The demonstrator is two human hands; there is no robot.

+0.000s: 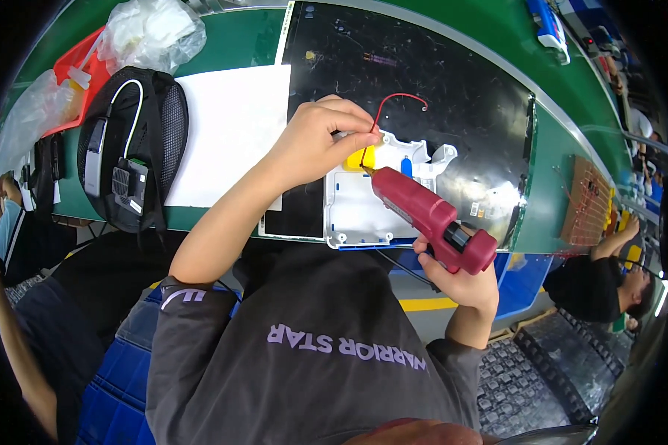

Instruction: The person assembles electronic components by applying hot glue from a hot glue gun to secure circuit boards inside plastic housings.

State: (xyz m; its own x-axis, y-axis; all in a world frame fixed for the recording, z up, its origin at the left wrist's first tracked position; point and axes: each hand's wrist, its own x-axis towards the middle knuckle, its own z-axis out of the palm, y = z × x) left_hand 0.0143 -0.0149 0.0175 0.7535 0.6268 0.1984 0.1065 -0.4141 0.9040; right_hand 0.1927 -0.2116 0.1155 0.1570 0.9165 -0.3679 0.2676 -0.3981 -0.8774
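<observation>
My right hand (453, 278) is closed around the handle of a dark red glue gun (416, 202). The gun's nozzle points up and left, at a yellow part (361, 159) in the upper left of a white plastic housing (360, 215). Above that part, the fingertips of my left hand (332, 133) pinch a thin red wire (382, 106). The wire's free end curves away to the right. A small blue piece (407, 166) sits in the housing right of the nozzle. Whether the nozzle touches the yellow part or the wire, I cannot tell.
Under the housing lies a black mat (453, 104). To the left are white paper (234, 133), a black mesh bag (172, 122) with a white cable, and a red bin (89, 55) with clear plastic bags. A brown board (589, 200) stands far right. Other people sit at both sides.
</observation>
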